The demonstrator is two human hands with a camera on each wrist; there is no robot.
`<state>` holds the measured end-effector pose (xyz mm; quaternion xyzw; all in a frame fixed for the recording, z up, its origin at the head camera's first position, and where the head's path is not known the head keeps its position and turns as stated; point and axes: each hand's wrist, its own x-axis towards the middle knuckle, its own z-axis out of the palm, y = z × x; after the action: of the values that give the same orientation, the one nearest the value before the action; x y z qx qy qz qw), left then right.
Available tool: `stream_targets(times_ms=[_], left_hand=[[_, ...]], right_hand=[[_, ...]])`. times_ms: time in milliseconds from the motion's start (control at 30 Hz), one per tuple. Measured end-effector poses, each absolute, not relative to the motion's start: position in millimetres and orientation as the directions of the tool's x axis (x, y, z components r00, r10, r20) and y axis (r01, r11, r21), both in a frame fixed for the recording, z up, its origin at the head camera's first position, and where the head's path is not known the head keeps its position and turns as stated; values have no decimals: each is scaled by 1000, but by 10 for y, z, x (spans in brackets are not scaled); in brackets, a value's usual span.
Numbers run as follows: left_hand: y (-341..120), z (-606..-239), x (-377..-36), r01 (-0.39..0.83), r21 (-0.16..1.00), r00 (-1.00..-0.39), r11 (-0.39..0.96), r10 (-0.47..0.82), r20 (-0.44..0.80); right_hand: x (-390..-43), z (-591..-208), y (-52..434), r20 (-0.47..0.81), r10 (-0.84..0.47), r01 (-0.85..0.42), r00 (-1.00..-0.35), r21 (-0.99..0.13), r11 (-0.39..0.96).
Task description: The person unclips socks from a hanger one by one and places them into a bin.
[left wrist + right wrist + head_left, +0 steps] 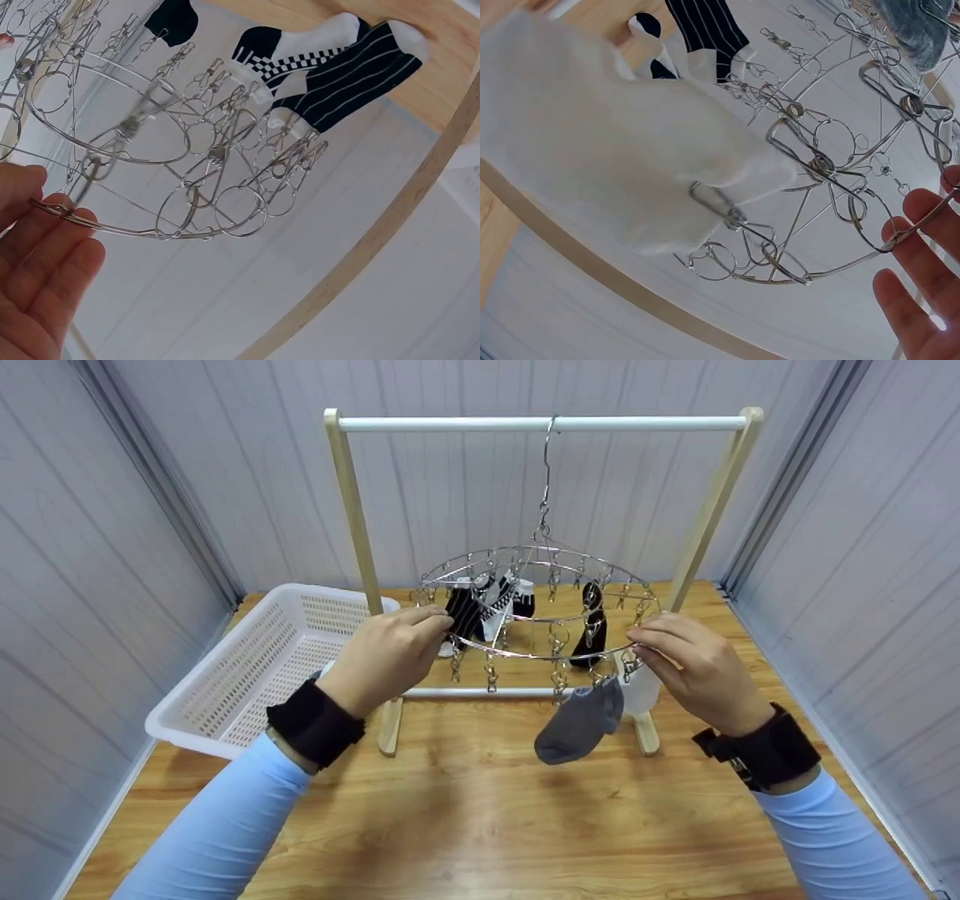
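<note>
A round metal clip hanger point(517, 657) hangs by its hook, slightly tilted. My left hand point(394, 656) pinches its rim at the left, thumb above and fingers beneath in the left wrist view. At the right, my right hand point(701, 671) pinches the rim too. A grey sock point(577, 724) dangles from the near side, and a white sock point(630, 135) is clipped close to my right hand. Farther back hang a black sock point(590, 630), a black striped sock point(360, 75) and a black-and-white checkered sock point(296, 56). Several clips hold nothing.
The hook sits on the white top bar point(450, 425) of a wood-legged rack. To the left stands a white slotted basket point(195, 742), partly behind my left forearm, with a bit of bluish cloth near my wrist. Pale panel walls enclose the wooden surface point(480, 825).
</note>
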<state>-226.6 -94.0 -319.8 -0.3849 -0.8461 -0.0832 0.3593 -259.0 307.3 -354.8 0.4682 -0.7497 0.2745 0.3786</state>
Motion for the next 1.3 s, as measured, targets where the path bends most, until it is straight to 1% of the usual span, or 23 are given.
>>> stream_targets(times_ms=[100, 167, 233, 333, 433, 533, 700, 933, 1100, 1300], left_hand=[[-924, -3176, -2224, 708, -106, -469, 698, 577, 669], [-898, -3165, -2197, 705, -105, -466, 701, 570, 677], [-857, -3159, -2172, 706, -116, -443, 699, 563, 698], [-783, -3158, -2141, 712, -150, -388, 686, 562, 731], [-705, -3152, -2109, 719, -200, -328, 666, 578, 747], [-630, -3152, -2091, 719, -256, -284, 646, 610, 740], [-526, -3186, -2095, 699, -340, -239, 629, 654, 718], [-471, -3225, -2129, 623, -432, -190, 652, 662, 725], [-489, -3233, -2134, 597, -453, -177, 662, 660, 730], [-513, -3241, -2129, 591, -448, -201, 671, 660, 723]], right_hand=[[-2554, -3540, 3047, 829, -489, -904, -270, -44, 425], [-2528, -3534, 3016, 839, -479, -900, -258, -29, 435], [-2502, -3529, 2984, 847, -471, -893, -244, -8, 449], [-2469, -3524, 2938, 847, -474, -885, -240, 11, 466], [-2440, -3521, 2899, 839, -485, -877, -248, 19, 480], [-2422, -3529, 2860, 839, -483, -874, -251, 18, 486], [-2399, -3533, 2767, 853, -467, -872, -232, 30, 488], [-2367, -3545, 2659, 864, -461, -872, -205, 53, 487], [-2347, -3546, 2614, 872, -448, -869, -198, 55, 492], [-2304, -3532, 2574, 883, -426, -868, -196, 46, 495]])
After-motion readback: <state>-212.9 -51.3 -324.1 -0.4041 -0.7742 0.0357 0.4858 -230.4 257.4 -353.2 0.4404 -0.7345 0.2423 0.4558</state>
